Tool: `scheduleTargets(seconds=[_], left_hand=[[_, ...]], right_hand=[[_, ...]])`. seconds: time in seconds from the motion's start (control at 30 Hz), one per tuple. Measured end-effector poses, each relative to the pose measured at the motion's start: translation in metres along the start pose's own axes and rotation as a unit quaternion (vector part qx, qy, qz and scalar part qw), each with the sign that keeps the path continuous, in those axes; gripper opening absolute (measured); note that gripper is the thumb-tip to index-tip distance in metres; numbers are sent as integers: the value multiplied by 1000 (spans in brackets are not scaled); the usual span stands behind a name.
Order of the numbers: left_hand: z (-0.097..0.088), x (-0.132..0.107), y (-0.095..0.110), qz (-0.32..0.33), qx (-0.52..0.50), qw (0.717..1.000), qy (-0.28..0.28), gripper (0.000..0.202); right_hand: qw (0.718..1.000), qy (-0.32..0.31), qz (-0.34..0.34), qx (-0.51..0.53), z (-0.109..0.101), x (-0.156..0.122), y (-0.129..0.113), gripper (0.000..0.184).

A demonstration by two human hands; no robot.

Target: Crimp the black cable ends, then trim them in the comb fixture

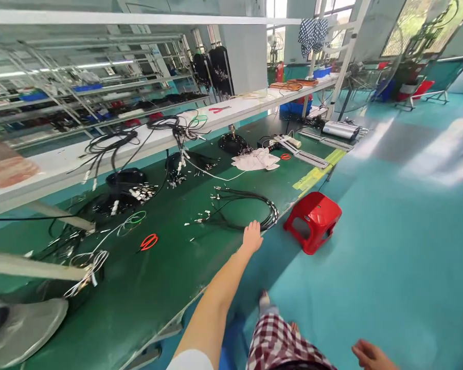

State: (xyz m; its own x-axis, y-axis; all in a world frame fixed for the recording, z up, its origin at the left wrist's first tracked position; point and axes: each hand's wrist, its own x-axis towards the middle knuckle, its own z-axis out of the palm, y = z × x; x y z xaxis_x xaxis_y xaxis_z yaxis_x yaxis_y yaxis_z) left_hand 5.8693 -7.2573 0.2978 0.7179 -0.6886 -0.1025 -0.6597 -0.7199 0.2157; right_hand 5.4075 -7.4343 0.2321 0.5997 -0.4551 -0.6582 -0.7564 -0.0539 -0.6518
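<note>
A looped bundle of black cables [272, 210] with pale connector ends lies on the green table mat [170, 277] near its edge. My left hand [252, 237] reaches out to the near side of the loop, its fingers curled over the cables. The fingertips are partly hidden. Low on the right, my right hand [372, 355] hangs over the floor, away from the table; its fingers are loosely bent, with nothing visible in them. Orange-handled scissors [149, 242] lie to the left of the bundle on the mat.
A red plastic stool [314, 221] stands on the floor beside the table edge. A white shelf [135, 149] with draped black cables runs above the table's back. Behind the bundle lie a crumpled white cloth [256, 160] and black cable coils [233, 144]. Metal rails [308, 154] lie farther right.
</note>
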Motion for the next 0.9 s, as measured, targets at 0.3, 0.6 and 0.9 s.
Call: scheduleTargets(seconds=[0.3, 0.6, 0.9], left_hand=[[-14, 210, -106, 59, 25, 993, -103, 35], [-91, 241, -322, 178, -99, 956, -213, 24], [-56, 237, -367, 57, -129, 968, -206, 16]], right_hand=[[986, -45, 19, 162, 49, 281, -323, 46], [913, -242, 64, 323, 208, 493, -606, 68], [890, -201, 23, 410, 260, 540, -648, 39]])
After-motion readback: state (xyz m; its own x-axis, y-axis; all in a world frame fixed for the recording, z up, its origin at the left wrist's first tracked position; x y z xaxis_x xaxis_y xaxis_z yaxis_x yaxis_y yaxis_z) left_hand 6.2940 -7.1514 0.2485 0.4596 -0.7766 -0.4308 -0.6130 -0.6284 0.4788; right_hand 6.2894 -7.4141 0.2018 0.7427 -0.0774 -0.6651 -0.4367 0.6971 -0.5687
